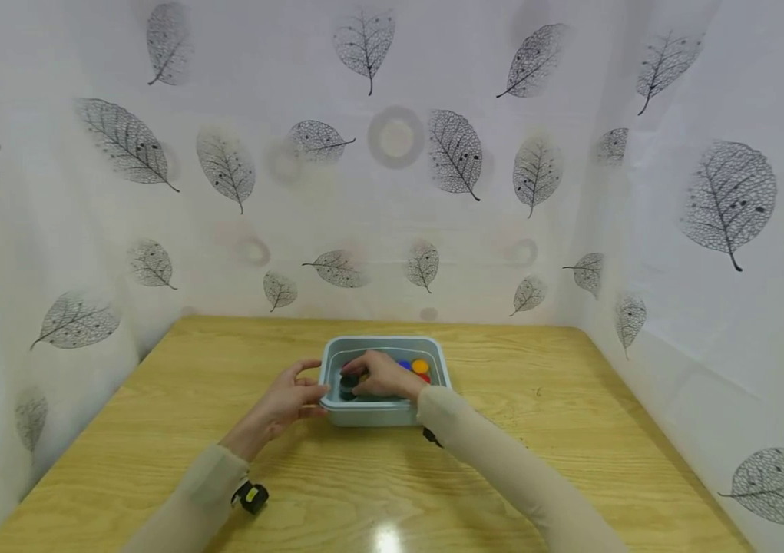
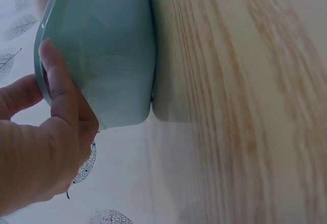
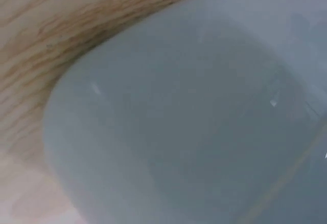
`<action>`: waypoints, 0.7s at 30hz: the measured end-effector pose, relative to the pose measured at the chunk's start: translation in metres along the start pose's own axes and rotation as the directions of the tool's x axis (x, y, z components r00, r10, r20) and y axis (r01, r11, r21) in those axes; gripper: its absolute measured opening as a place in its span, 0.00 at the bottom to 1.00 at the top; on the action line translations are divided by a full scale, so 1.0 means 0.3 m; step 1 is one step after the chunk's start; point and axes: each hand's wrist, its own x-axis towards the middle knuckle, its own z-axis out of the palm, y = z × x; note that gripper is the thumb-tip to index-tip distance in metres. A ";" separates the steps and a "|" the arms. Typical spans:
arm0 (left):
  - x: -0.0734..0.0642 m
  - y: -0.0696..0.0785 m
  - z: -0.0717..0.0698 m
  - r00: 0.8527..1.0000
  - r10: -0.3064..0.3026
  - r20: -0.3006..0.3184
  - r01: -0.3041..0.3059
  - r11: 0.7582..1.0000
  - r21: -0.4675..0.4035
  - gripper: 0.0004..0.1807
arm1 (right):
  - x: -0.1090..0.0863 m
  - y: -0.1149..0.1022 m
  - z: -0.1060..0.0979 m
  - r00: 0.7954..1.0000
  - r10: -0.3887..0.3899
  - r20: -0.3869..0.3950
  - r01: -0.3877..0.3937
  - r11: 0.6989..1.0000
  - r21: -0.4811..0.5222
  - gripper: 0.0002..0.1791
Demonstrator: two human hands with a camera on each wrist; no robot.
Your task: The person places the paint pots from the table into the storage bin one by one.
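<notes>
A pale blue-green plastic box (image 1: 374, 416) stands on the wooden table. My left hand (image 1: 289, 398) grips its left rim; in the left wrist view the fingers of the left hand (image 2: 56, 127) pinch the box's edge (image 2: 110, 45). My right hand (image 1: 381, 375) reaches inside over the front wall, thumb and fingertips around a dark round piece (image 1: 348, 386) at the left end. Beside it in the box lie a blue round piece (image 1: 403, 365), an orange one (image 1: 421, 366) and a red one (image 1: 425, 378). The right wrist view shows just the box's outer wall (image 3: 179, 111), not the hand.
The wooden table (image 1: 537, 430) extends around the box on all sides. A white curtain (image 1: 392, 215) printed with grey leaves hangs behind the table and along both sides. Black devices are strapped at the wrists, such as the left wrist device (image 1: 251, 497).
</notes>
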 end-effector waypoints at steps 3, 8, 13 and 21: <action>-0.002 0.002 0.002 1.000 0.002 -0.007 -0.002 1.000 0.004 0.37 | -0.009 0.013 -0.007 1.000 -0.025 0.000 0.025 0.999 0.034 0.24; -0.009 0.008 0.002 0.999 0.029 -0.014 -0.028 0.996 0.080 0.37 | -0.041 0.036 -0.023 1.000 -0.005 -0.006 0.006 0.995 0.096 0.22; -0.007 0.011 -0.012 0.997 0.069 -0.016 -0.063 0.966 0.249 0.35 | -0.089 0.066 -0.069 0.998 0.061 -0.007 -0.058 0.982 0.182 0.20; 0.005 0.040 -0.043 0.992 0.129 0.009 -0.122 0.910 0.395 0.31 | -0.182 0.106 -0.167 0.999 0.036 -0.038 -0.025 0.964 0.266 0.18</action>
